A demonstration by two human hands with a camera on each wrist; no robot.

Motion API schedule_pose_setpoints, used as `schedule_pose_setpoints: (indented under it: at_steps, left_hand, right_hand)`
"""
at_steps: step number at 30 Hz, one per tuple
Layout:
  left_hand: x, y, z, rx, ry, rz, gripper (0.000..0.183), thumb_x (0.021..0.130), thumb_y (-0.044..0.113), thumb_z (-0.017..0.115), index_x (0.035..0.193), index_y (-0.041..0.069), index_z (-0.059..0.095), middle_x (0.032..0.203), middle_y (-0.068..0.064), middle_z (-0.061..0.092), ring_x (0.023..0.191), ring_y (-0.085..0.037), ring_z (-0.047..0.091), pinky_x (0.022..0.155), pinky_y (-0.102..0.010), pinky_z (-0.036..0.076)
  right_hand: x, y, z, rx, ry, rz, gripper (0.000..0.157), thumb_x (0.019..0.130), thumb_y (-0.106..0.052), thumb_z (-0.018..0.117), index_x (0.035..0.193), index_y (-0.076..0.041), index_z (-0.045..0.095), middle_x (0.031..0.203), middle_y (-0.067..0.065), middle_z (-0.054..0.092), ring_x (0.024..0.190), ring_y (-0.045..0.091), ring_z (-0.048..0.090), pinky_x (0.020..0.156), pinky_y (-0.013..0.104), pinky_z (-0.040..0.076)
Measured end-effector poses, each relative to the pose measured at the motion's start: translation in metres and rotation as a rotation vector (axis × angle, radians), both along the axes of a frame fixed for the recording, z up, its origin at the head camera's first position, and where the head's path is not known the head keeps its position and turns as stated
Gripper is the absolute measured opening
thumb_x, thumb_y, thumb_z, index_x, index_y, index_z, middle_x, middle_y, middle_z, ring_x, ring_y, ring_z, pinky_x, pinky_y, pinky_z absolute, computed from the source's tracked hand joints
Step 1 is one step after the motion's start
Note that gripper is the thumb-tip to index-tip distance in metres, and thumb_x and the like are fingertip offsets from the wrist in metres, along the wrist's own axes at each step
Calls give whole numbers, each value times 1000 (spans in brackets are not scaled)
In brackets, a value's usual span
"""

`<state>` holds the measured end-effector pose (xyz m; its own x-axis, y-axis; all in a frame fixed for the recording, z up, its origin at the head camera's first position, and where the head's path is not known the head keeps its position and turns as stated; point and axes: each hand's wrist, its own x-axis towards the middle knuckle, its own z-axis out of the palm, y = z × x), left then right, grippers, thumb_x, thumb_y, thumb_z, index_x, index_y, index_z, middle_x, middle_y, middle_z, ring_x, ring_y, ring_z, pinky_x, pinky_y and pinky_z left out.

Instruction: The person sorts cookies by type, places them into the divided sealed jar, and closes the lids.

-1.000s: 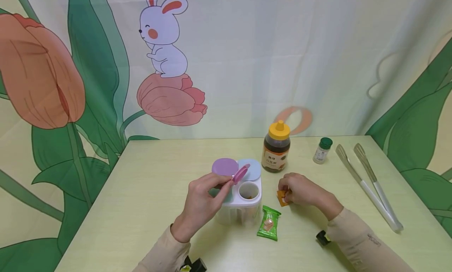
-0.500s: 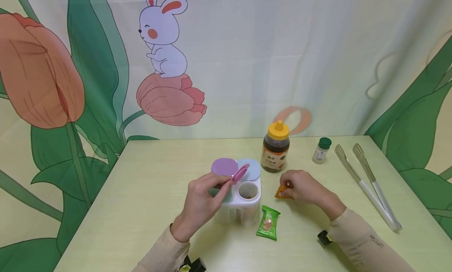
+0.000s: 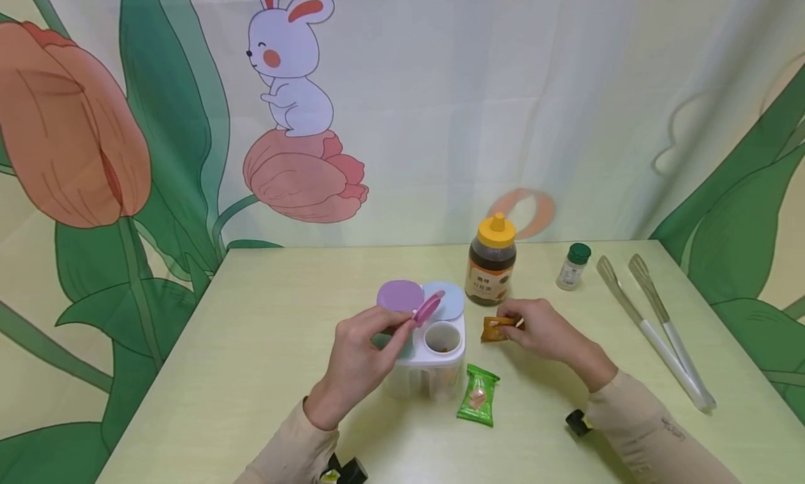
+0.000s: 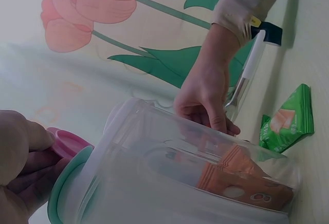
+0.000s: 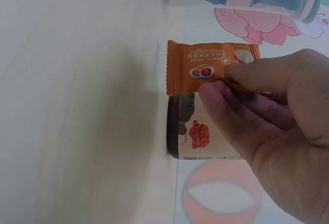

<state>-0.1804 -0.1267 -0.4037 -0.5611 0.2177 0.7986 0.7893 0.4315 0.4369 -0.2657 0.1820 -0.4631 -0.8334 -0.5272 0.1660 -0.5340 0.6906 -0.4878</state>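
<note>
My left hand (image 3: 361,351) pinches the pink flip lid (image 3: 430,308) of a clear storage box (image 3: 418,383) with a white top, so one round opening shows uncovered. Purple and pale blue lids cover the back openings; a green one is partly hidden behind the hand. Through the clear wall in the left wrist view, orange packets (image 4: 241,183) lie at the bottom of the box. Right of the box, my right hand (image 3: 544,327) pinches a small orange snack packet (image 5: 198,67) by one end, above the table. A green snack packet (image 3: 480,397) lies beside the box.
A dark honey bottle (image 3: 490,274) with a yellow cap stands just behind the right hand. Further right are a small green-capped shaker (image 3: 574,267) and long metal tongs (image 3: 671,363). A printed curtain (image 3: 428,121) hangs behind the table's far edge.
My right hand has lifted the orange packet off the table and turned it, moving it slightly back and toward the box. The left hand keeps the pink lid raised in place.
</note>
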Motion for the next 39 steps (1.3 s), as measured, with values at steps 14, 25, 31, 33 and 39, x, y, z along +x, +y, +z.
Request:
schedule_pose_setpoints:
  at_steps: [14,25,31,33,39]
  left_hand:
    - [2,1,0,-1,-52,17,8,83,2,75,91,2,75,82,-6,73,70,-9,67,64,-15,54]
    - [1,2,0,4,-20,4,12,81,-2,74,93,2,75,82,-6,73,69,-11,68,64,-17,55]
    - [1,1,0,6,-12,-3,13,80,-3,74,93,1,75,81,-7,73,68,-12,68,64,-17,55]
    - [0,1,-1,5,-10,-3,13,80,-3,74,92,1,75,81,-7,73,68,-12,68,64,-17,55]
    - [1,1,-1,4,-18,0,12,81,-3,74,92,1,75,81,-6,73,68,-12,67,64,-16,55]
  right_hand:
    - [10,-2,26,-137,61,43,12,86,-7,73,98,-11,71,89,-1,71,74,8,61,61,23,54]
    - [21,-3,47,-269,97,80,18,83,-6,75,101,-7,72,92,1,73,71,6,62,62,24,56]
    - [24,-5,52,-285,116,87,19,82,-5,76,100,-9,72,91,-1,72,70,5,60,63,24,55]
    - [25,-6,54,-288,121,86,19,82,-5,76,100,-9,72,92,-1,72,71,6,61,64,25,55]
    - [28,-7,59,-286,137,78,20,81,-5,77,100,-9,72,93,0,73,75,6,63,66,25,57]
